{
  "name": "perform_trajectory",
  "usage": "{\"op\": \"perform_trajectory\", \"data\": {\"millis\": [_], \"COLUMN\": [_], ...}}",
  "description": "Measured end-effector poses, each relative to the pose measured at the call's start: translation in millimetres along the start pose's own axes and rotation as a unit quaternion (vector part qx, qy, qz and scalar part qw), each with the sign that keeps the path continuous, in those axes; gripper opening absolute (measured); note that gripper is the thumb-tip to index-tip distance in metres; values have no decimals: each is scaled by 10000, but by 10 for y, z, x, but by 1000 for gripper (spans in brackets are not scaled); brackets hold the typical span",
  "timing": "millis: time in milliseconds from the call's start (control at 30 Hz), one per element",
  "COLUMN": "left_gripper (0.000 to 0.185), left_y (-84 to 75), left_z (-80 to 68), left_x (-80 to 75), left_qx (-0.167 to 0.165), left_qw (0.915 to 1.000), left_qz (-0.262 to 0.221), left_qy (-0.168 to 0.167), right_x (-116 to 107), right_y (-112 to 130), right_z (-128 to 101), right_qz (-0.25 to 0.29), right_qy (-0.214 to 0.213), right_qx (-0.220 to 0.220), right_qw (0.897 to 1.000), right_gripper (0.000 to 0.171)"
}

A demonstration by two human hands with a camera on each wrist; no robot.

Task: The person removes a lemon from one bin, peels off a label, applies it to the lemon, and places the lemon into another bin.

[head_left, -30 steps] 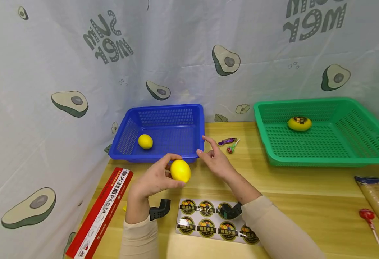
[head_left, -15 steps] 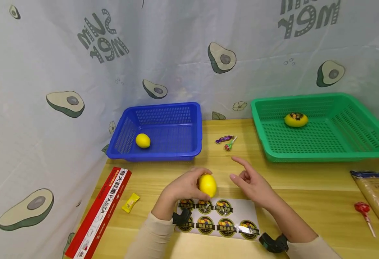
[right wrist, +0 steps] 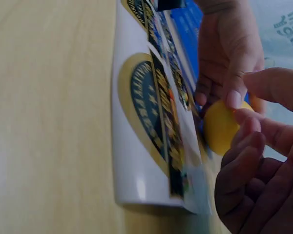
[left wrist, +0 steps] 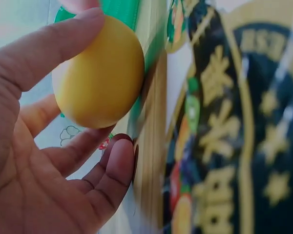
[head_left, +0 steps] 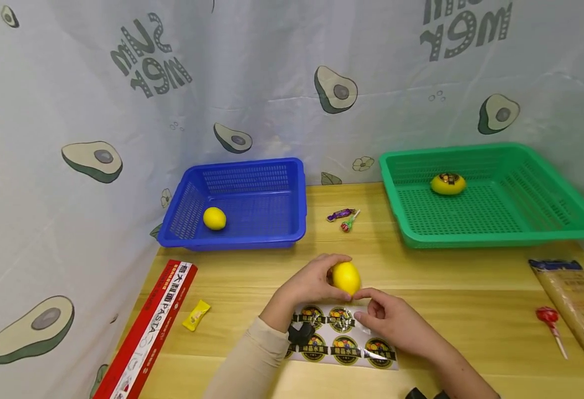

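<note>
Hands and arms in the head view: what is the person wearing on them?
Both hands are bare: no gloves or rings show on the left hand or the right hand. The left arm has a long beige sleeve ending at the wrist, where a small black device sits. Another black device peeks below the right wrist.

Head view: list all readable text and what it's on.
"PASTA", beside Chinese characters too small to read: red box.
Mirrored letters, not legible as words: backdrop curtain.
Chinese text, blurred: sticker sheet.
Label too small to read: lemon in the green basket.
</note>
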State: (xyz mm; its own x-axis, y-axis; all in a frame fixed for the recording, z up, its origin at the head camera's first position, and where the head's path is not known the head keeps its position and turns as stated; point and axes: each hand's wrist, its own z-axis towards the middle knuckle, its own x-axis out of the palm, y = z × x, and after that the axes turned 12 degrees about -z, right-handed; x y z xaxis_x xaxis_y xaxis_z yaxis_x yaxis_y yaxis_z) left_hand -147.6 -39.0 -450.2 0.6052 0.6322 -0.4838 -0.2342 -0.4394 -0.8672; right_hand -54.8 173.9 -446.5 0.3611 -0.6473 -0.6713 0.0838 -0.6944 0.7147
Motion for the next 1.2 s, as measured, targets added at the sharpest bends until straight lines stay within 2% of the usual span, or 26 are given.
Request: {"op": "perform_trajectory", "data": {"millis": [233,400,567,667,733,800,867,933,1067,1200], "left_gripper": [85,88,97,84,67,52,47,50,60,60], "left_y": [22,-6,-105,-153,-167,-157,-130,-84,-17,-3], "left_z": [22,-37,-189,-318,-401,-468,-513,-536,-542,-524], "left_x": [-4,-33,-73,-56,-23,28,80,125,167,180], "left_qx": [-103,-343,-729,-895,-878,-768,-708,-741,-823,-737], "left_qw": [9998,9992,9966,9931,9916,9913,9920,9925,9911,9893], "left_qz": [106,167,259,574,886,1071,1006,871,986,1240], "left_qy": [92,87,-282,-488,-342,-44,282,427,344,228], "right_x": [78,123,134,144,157,171,183,186,170,141], "right_y": [6,-27,-55,-64,-64,-62,-56,-46,-27,-28], "right_z": [16,26,24,25,28,31,33,35,68,135], "right_qz": [-215,-339,-452,-452,-434,-427,-451,-492,-772,-1273], "right_qy": [-45,71,62,100,131,150,131,103,64,7], "right_qx": [-60,-52,-13,-9,10,48,113,152,-30,-363], "right_qw": [9997,9994,9990,9989,9990,9990,9988,9986,9970,9912], "right_gripper": [21,27,30,31,31,31,32,33,35,36]}}
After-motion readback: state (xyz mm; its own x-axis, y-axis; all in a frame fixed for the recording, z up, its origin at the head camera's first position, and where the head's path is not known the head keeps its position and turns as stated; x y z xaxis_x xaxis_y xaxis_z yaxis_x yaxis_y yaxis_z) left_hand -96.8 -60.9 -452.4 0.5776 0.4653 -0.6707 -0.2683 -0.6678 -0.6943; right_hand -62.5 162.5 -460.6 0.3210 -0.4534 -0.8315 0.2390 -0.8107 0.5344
